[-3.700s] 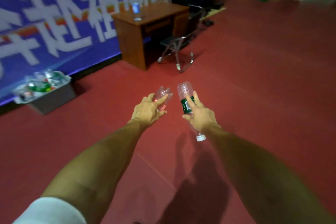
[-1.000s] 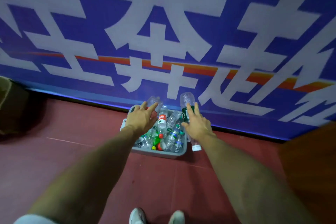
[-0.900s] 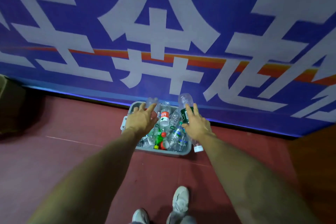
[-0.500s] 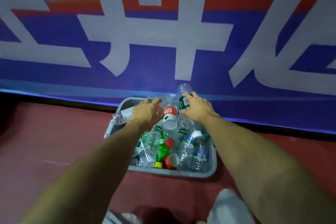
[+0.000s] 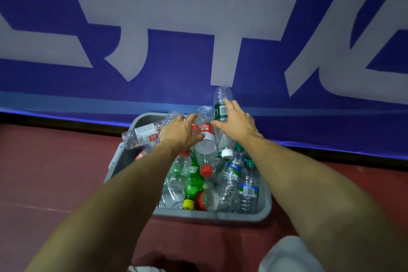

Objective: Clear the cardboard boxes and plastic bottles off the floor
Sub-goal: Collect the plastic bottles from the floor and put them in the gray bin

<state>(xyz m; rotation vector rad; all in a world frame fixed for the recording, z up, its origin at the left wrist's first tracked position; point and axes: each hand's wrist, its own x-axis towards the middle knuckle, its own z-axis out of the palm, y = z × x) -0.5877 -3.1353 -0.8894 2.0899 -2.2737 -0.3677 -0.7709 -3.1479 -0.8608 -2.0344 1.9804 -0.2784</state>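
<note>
hanging base-up over the far end of the grey bin [image 5: 209, 218], the green-label bottle [image 5: 221, 104] sits at about 12 o'clock in the view. its white cap [image 5: 227, 153] points down into the pile of plastic bottles [image 5: 229, 179].

half a second ago the same bottle was carried just above the bin's back rim. now the view has closed in, the bin fills more of the lower middle, and both hands reach lower over the heap. a few seconds back the person was out on the open red floor, with the bin far off at 9 o'clock by the banner.

the right hand [image 5: 236, 125] clamps this bottle round its label, fingers laid along the far side, thumb on the near left. at its 9 o'clock, almost touching, the left hand [image 5: 178, 133] curls round a crushed clear bottle [image 5: 195, 128] with a red label, most of it hidden under the fingers.

just beneath both hands a red-capped bottle [image 5: 206, 146] leans cap-down in the heap, with a green bottle [image 5: 193, 183] at its 6 o'clock. another clear bottle [image 5: 141, 136] lies across the bin's rim at 9 o'clock of the left hand.

the bin stands on the red floor [image 5: 55, 172] against a blue banner [image 5: 176, 57] with big white characters at 12 o'clock. a pale blurred shape [image 5: 287, 256] shows at 5 o'clock by the bottom edge.
</note>
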